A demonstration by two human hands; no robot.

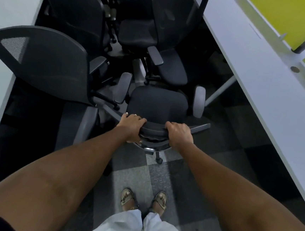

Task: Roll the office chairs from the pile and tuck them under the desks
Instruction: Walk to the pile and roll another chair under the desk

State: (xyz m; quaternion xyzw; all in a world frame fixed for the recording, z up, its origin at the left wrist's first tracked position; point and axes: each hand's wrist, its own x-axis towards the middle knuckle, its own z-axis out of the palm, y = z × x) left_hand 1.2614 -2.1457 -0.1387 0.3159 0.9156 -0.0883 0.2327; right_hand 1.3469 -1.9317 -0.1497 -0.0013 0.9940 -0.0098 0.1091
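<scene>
Both hands are clamped on one black office chair (158,103). The left hand (132,126) and the right hand (180,134) each curl their fingers over the top edge of its backrest, a short gap apart. This held chair stands in the aisle directly in front of the person. Its backrest is nearest them and its seat points away toward the pile, so its back-to-front axis runs straight up the aisle. Its two grey armrests (199,101) flank the seat and lie along that same line, and one caster (159,160) shows below the backrest. Beyond the held chair, three more chair backs can be counted. A mesh-back chair (47,63) is close on its left, with its back turned outward to the left. A dark chair (74,7) stands farther off on the left. A tall-backed chair (175,16) stands farther off on the right. One extra seat cushion (172,67) lies just past the held chair's front edge; I cannot tell which chair it belongs to. Two white desks show, a long desk (262,69) to the right of the held chair and another desk (10,1) to its left. Yellow-green divider panels (286,14) stand beyond the right-hand desk. Behind the held chair, two sandalled feet (127,198) stand on grey checked carpet tiles (129,176).
</scene>
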